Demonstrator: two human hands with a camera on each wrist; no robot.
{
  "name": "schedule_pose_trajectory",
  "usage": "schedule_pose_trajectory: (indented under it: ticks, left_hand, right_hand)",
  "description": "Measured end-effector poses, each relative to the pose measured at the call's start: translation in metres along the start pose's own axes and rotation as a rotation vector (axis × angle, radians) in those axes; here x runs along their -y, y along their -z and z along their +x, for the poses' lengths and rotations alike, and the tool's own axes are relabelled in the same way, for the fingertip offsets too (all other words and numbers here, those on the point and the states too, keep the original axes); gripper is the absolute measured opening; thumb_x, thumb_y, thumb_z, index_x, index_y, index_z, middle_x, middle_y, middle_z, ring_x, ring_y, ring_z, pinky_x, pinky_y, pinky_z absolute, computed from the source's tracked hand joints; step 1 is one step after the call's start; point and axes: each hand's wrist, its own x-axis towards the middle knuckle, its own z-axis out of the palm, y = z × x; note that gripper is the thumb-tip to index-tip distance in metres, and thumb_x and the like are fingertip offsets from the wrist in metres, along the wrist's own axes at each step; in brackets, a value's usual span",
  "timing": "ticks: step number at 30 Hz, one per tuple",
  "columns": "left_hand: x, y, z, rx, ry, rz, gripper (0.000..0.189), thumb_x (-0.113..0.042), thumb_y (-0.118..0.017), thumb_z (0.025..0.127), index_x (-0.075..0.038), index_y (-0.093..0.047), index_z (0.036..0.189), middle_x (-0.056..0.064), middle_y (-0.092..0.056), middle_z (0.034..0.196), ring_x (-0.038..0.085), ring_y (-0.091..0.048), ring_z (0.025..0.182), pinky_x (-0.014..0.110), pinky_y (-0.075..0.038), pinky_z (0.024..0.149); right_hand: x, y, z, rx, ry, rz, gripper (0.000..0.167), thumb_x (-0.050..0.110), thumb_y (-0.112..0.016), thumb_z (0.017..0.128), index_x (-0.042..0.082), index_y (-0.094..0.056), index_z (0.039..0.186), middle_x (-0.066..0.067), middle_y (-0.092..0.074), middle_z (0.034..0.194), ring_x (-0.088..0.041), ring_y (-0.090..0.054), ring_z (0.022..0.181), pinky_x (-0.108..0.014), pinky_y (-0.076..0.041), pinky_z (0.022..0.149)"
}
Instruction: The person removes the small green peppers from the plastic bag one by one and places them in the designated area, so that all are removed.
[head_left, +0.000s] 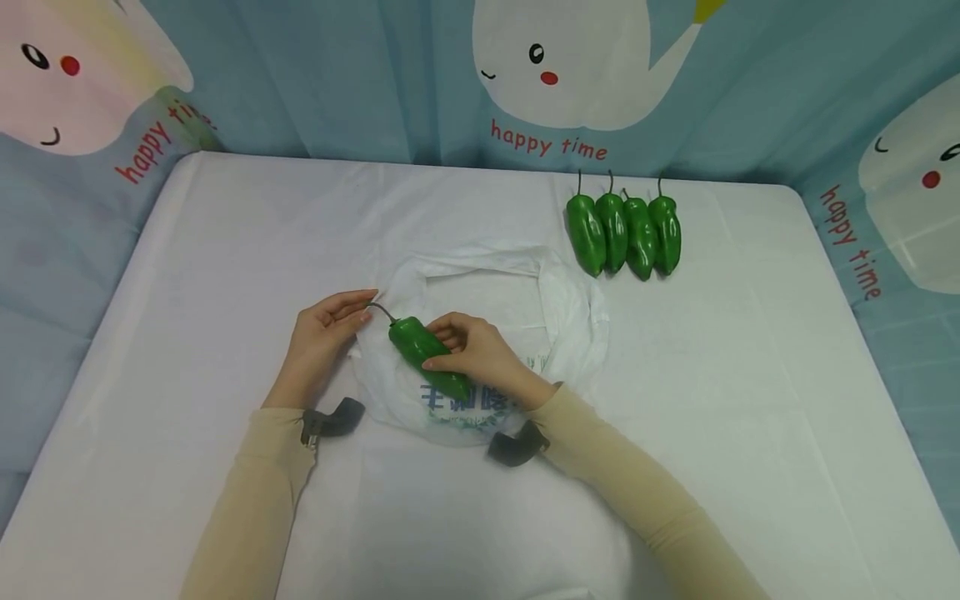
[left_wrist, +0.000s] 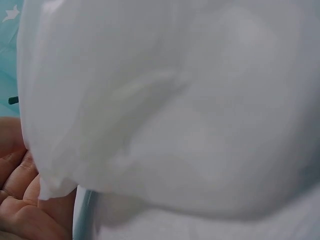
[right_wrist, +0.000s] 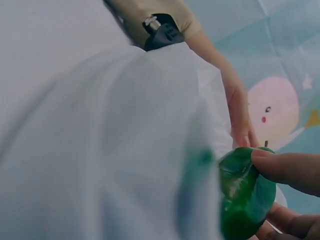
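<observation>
My right hand (head_left: 483,350) grips a glossy green pepper (head_left: 420,346), thumb on one side and fingers on the other. The pepper slants over a white plastic bag (head_left: 573,317), its stem toward the left hand. In the right wrist view, the thumb presses on the pepper (right_wrist: 245,195), and the bag (right_wrist: 150,125) covers part of it. My left hand (head_left: 322,337) pinches the bag's left rim; its fingertips are near the pepper's stem. The bag (left_wrist: 175,125) fills most of the left wrist view, hiding much there, with the left hand (left_wrist: 25,195) at its edge.
Several green peppers (head_left: 622,233) lie side by side at the table's back right, stems toward the back edge. A white cloth covers the table (head_left: 750,375). A blue curtain (head_left: 360,83) with cartoon prints hangs around the back and sides.
</observation>
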Motion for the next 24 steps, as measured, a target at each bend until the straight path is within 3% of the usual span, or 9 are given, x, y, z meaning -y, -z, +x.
schedule_pose_trajectory:
  ticks: [24]
  left_hand:
    - [0.002,0.000,0.000,-0.010,0.012,0.003,0.041,-0.020,-0.066,0.090,0.001,-0.058,0.125,-0.004,-0.064,0.112,0.008,-0.058,0.105,0.016,-0.048,0.082]
  right_hand:
    - [-0.002,0.039,-0.005,-0.096,-0.042,0.151,0.044,0.007,-0.077,0.077,-0.002,-0.061,0.118,-0.012,-0.065,0.102,-0.021,-0.063,0.089,-0.028,-0.053,0.079]
